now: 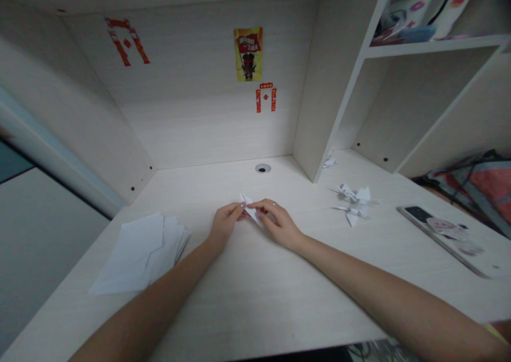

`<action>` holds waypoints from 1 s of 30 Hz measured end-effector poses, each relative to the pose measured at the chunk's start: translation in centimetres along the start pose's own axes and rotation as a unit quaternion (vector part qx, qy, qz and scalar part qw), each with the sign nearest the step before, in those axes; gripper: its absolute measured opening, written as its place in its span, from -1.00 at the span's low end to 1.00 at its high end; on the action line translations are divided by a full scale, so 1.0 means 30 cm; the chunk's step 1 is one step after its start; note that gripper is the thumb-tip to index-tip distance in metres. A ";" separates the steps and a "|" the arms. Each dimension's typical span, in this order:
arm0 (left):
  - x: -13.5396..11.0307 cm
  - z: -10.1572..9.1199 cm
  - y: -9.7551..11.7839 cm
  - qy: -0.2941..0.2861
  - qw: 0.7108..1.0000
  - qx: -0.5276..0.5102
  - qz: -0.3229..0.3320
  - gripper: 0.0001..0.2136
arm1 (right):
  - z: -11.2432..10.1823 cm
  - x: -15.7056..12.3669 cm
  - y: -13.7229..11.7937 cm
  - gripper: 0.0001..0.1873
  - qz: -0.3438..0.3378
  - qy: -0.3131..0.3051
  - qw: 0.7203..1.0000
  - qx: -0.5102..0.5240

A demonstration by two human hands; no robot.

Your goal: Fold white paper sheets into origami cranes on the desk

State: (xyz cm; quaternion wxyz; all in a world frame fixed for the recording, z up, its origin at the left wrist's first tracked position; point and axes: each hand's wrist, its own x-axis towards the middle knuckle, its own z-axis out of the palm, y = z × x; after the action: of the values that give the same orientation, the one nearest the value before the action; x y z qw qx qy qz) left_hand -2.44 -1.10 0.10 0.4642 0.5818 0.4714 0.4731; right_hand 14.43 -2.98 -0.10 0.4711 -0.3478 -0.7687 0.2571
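Between my hands, over the middle of the desk (pixel 239 298), is a small piece of folded white paper (pixel 252 213) with a pointed end facing up and left. My left hand (pixel 225 221) pinches its left side between thumb and fingers. From the other side my right hand (pixel 279 224) grips it, with the index finger stretched along its upper edge. The fingers hide part of the folds. To the right lie several folded white paper cranes (pixel 353 196), wings spread. A stack of white paper sheets (pixel 138 250) rests left of my left forearm.
A phone (pixel 443 234) in a decorated case lies on the right. Behind my hands, a round cable hole (pixel 263 168) sits near the back panel. An upright divider (pixel 339 80) rises at the right, with shelves beyond. Red stickers (pixel 127 42) are on the back panel.
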 end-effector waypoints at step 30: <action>-0.005 0.001 -0.009 -0.060 0.998 0.023 0.013 -0.76 | 0.043 0.010 0.094 -0.69 0.190 0.072 0.957 0.207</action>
State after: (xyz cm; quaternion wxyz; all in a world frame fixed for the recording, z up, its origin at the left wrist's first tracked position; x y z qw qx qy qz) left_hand -2.47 -1.21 -0.18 0.4720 0.6259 0.4462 0.4317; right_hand 14.00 -1.08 -2.51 0.5296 -0.3995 -0.5823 0.4699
